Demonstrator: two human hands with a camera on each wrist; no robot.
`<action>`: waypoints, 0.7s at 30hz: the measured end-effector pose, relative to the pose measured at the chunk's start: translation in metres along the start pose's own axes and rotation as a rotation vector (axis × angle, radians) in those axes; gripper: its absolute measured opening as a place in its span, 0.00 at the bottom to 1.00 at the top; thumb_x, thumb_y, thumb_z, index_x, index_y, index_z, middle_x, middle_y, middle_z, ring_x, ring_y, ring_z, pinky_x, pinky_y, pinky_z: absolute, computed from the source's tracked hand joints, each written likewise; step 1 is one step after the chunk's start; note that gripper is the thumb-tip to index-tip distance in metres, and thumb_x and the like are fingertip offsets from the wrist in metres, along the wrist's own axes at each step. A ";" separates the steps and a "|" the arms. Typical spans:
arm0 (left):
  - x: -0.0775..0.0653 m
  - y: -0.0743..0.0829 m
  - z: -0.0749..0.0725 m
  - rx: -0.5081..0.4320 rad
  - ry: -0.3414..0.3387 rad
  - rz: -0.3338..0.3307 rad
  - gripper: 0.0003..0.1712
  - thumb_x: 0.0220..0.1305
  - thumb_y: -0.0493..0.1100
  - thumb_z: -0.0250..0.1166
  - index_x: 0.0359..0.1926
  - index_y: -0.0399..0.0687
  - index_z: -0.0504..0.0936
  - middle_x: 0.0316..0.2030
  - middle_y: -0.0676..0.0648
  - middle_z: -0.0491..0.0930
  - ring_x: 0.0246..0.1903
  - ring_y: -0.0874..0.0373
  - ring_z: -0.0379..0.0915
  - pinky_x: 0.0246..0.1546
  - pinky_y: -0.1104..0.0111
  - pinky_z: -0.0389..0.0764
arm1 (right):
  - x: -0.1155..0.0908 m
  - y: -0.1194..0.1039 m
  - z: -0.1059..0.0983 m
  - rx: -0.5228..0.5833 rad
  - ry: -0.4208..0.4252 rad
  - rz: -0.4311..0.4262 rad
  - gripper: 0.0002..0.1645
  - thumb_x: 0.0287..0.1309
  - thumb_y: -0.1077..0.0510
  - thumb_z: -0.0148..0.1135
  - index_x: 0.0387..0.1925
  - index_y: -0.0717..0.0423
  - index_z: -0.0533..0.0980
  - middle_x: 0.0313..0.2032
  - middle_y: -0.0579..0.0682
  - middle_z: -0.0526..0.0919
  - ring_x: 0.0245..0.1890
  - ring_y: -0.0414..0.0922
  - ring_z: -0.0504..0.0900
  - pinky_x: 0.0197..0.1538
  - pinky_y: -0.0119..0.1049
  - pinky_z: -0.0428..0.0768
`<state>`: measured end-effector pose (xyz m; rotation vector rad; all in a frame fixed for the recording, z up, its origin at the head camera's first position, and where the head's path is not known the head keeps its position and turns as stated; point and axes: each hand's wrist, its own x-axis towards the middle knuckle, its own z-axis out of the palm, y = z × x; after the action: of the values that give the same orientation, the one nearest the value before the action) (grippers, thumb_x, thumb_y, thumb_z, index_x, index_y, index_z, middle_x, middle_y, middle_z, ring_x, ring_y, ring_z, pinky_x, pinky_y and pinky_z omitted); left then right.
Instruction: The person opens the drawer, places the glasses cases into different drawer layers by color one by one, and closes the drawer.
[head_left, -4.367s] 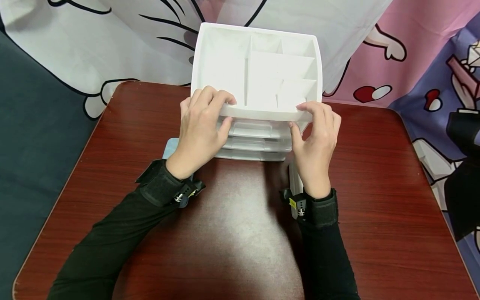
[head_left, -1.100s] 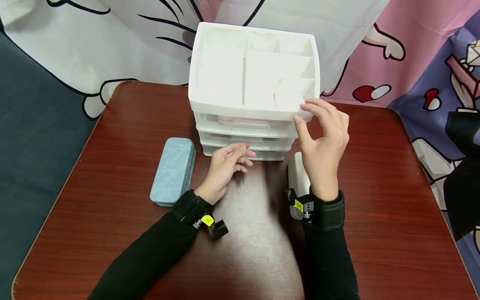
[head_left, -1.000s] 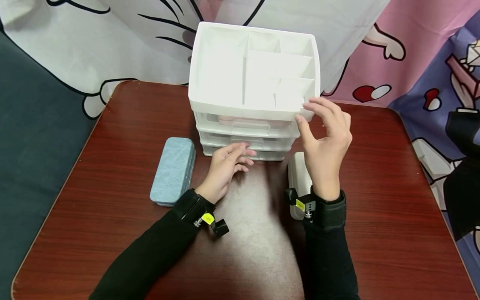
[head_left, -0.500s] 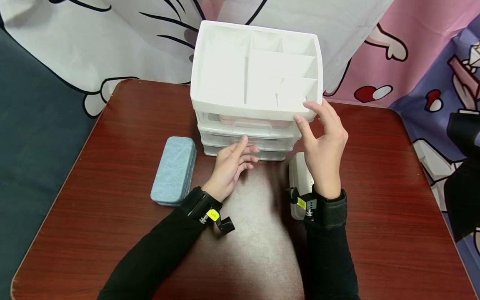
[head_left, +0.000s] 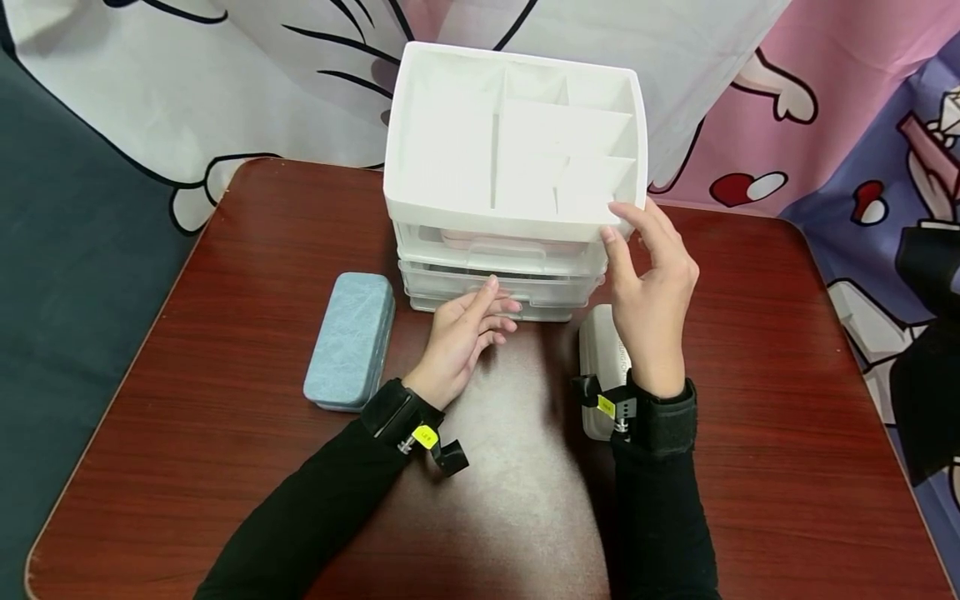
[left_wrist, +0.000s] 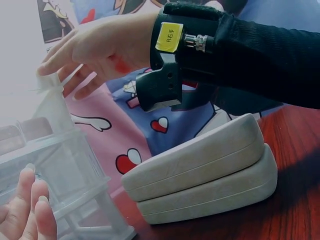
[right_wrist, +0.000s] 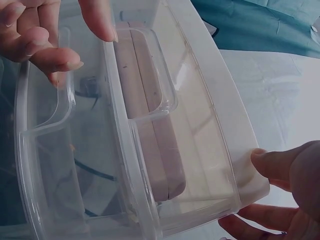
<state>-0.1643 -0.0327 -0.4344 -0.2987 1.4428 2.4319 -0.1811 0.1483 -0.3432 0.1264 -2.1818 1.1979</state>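
Note:
A white drawer organizer (head_left: 517,221) with clear drawers stands at the back of the table. My left hand (head_left: 465,337) is at the middle drawer (head_left: 555,290), its fingers hooked at the clear handle (right_wrist: 65,100) and its thumb at the drawer's upper edge in the right wrist view. That drawer sticks out slightly. With thumb and fingers, my right hand (head_left: 652,283) grips the organizer's front right corner. Through the top drawer (head_left: 427,246) shows a pink case (right_wrist: 150,135). The left wrist view shows my left fingertips (left_wrist: 42,212) beside the clear drawers.
Left of the organizer lies a light blue case (head_left: 348,342). Two pale cases (left_wrist: 200,172) are stacked on the right, partly under my right wrist in the head view. A printed curtain (head_left: 300,108) hangs behind the brown table (head_left: 787,400).
My left hand left the organizer's top left edge and went down to the drawer fronts. The middle drawer has just slid out a little. My right hand stays near the corner.

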 end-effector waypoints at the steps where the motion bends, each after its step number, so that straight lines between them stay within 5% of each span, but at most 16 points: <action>1: -0.001 0.000 0.000 0.001 0.000 -0.001 0.27 0.65 0.58 0.60 0.50 0.39 0.79 0.34 0.50 0.85 0.27 0.62 0.78 0.27 0.74 0.75 | 0.000 0.000 0.000 0.003 0.001 0.000 0.14 0.58 0.62 0.66 0.47 0.55 0.83 0.55 0.52 0.82 0.57 0.41 0.77 0.55 0.34 0.72; 21: -0.019 -0.005 -0.002 0.007 -0.015 -0.030 0.27 0.66 0.58 0.60 0.52 0.40 0.78 0.34 0.51 0.85 0.29 0.61 0.77 0.26 0.74 0.74 | 0.000 0.003 -0.002 -0.018 -0.020 -0.044 0.14 0.58 0.57 0.67 0.48 0.51 0.83 0.55 0.49 0.81 0.46 0.45 0.77 0.50 0.36 0.70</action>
<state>-0.1449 -0.0349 -0.4329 -0.2982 1.4295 2.4001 -0.1813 0.1513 -0.3451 0.1782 -2.1948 1.1574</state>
